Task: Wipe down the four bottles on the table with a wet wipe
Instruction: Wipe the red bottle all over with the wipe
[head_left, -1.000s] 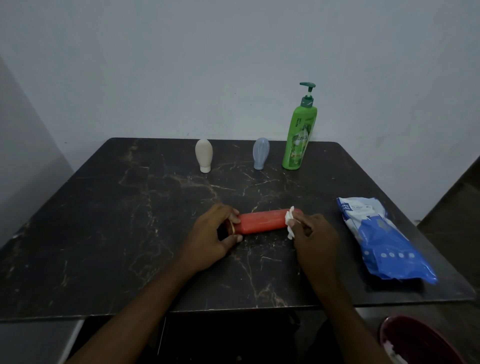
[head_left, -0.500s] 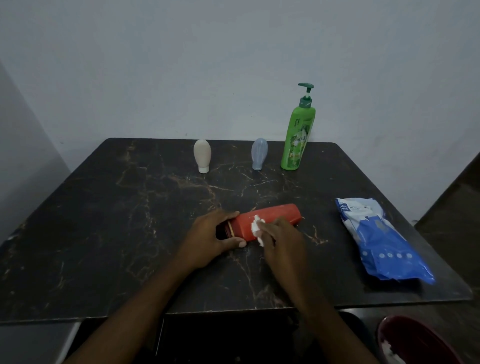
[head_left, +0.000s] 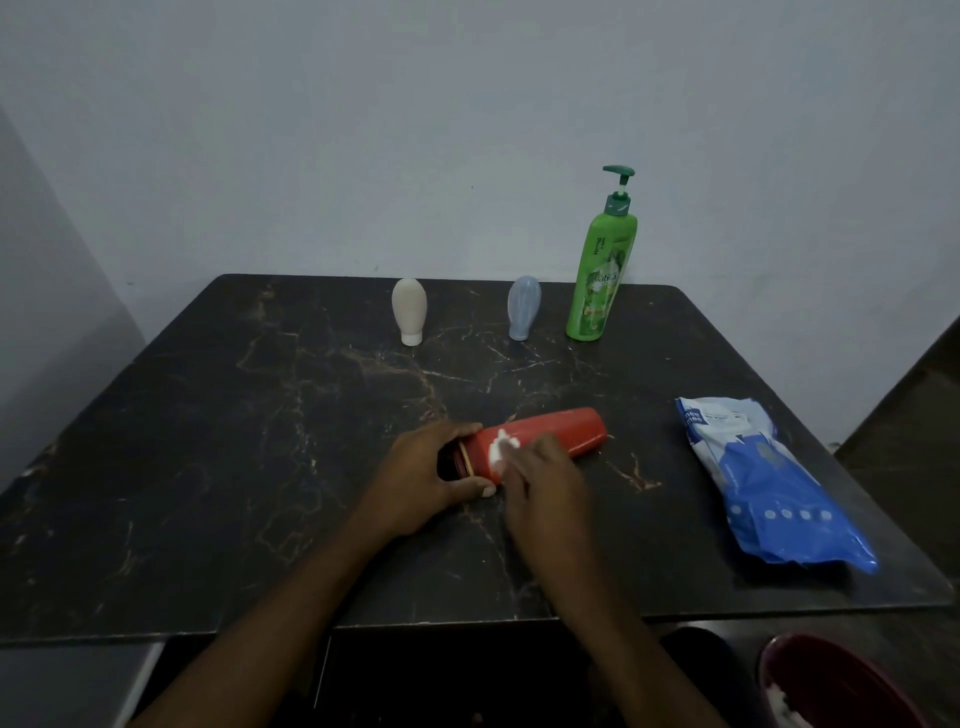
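Note:
A red bottle (head_left: 563, 431) lies on its side on the dark marble table (head_left: 234, 441), cap end to the left. My left hand (head_left: 423, 480) grips that cap end. My right hand (head_left: 545, 480) presses a white wet wipe (head_left: 500, 449) onto the bottle's left part, close to my left hand. At the back of the table stand a beige squeeze bottle (head_left: 409, 310), a pale blue squeeze bottle (head_left: 523, 307) and a tall green pump bottle (head_left: 601, 270), all upright and untouched.
A blue and white pack of wipes (head_left: 769, 483) lies on the table's right side. A dark red bin (head_left: 841, 686) with something white in it sits on the floor at the lower right. A grey wall runs behind the table.
My right hand has slid the wipe leftward along the red bottle, from its right end to near the cap. The bottle's right end has swung slightly away from me. The left hand keeps its hold.

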